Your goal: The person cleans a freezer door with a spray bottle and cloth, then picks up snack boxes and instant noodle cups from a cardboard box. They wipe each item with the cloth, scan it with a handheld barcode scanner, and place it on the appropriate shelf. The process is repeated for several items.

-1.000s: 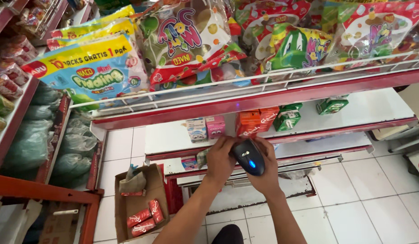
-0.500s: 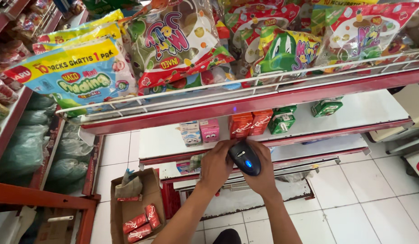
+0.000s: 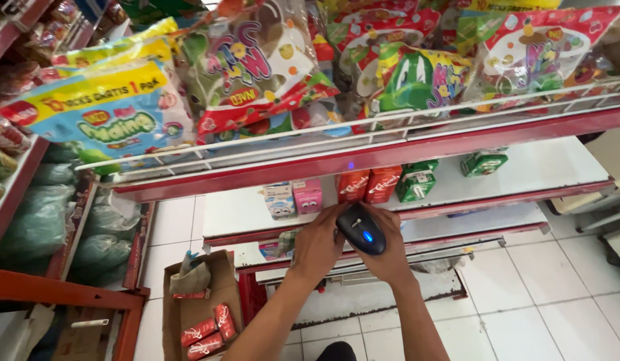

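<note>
My right hand (image 3: 390, 257) grips a black handheld scanner (image 3: 361, 229) with a blue light on its back, held up toward the red front edge of the upper shelf (image 3: 363, 159). A small blue dot of light shows on that edge. My left hand (image 3: 317, 244) rests against the scanner's left side with its fingers curled. Below the hands, small drink cartons stand on a white shelf: pale blue and pink ones (image 3: 294, 198), red ones (image 3: 368, 185) and green ones (image 3: 417, 181).
Large colourful snack bags (image 3: 256, 67) fill the wire-fronted top shelf. An open cardboard box (image 3: 200, 304) with red packets sits on the white tiled floor at lower left. Green bagged goods (image 3: 36, 220) lie on a red rack to the left.
Both hands and the scanner have risen closer to the red shelf edge. The view has shifted a little, and a blue dot now shows on the edge.
</note>
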